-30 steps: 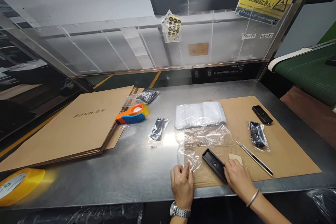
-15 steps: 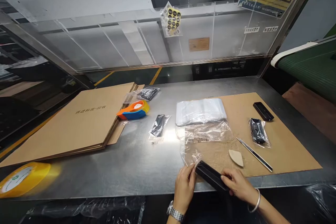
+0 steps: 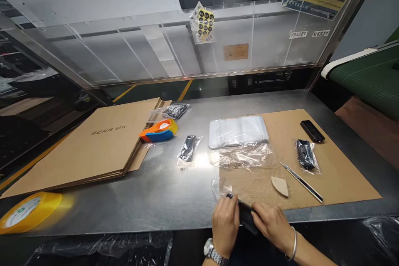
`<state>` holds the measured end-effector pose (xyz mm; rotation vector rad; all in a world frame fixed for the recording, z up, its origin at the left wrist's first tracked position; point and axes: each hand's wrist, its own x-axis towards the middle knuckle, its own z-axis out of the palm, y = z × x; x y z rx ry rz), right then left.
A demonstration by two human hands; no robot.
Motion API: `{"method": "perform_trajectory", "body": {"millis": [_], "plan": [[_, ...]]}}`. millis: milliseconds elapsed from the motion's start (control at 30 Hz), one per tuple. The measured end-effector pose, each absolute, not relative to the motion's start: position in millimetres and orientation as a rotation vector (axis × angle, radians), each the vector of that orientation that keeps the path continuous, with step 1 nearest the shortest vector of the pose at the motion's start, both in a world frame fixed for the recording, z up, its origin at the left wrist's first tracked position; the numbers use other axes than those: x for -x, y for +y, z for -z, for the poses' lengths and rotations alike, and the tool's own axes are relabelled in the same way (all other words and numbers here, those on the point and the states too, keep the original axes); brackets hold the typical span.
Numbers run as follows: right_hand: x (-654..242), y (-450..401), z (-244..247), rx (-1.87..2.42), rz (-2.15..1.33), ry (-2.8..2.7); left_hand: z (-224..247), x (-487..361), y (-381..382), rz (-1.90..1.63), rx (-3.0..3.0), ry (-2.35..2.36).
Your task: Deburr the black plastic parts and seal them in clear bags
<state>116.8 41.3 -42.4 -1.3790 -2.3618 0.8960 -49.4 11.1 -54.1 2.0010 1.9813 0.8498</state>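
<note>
While holding the black case (image 3: 247, 218) by the near table edge (image 3: 124, 230), clamped at its far end by the left hand (image 3: 226, 218) and along its side by the right hand (image 3: 270, 221), might drop it off the front through a loosened grip, or crumple the clear bag (image 3: 222, 188) just beyond by brushing it, with no telling whether also pinched. Note a dark part (image 3: 187, 150) inside the small bag (image 3: 197, 141) mid-table, a dark piece (image 3: 304, 153) inside another bag (image 3: 316, 165) on the cardboard (image 3: 343, 183), and indistinct black contents (image 3: 177, 110) in the rear pouch (image 3: 157, 115).
</note>
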Motion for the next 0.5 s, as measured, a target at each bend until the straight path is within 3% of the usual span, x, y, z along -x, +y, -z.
{"method": "perform_trajectory", "body": {"millis": [267, 500], "plan": [[-101, 56, 41, 1.533, -0.844, -2.252, 32, 41, 1, -0.864, -2.176, 1.833], [-106, 71, 3, 1.226, -0.882, -2.551, -4, 43, 8, -0.879, -1.977, 1.923]]}}
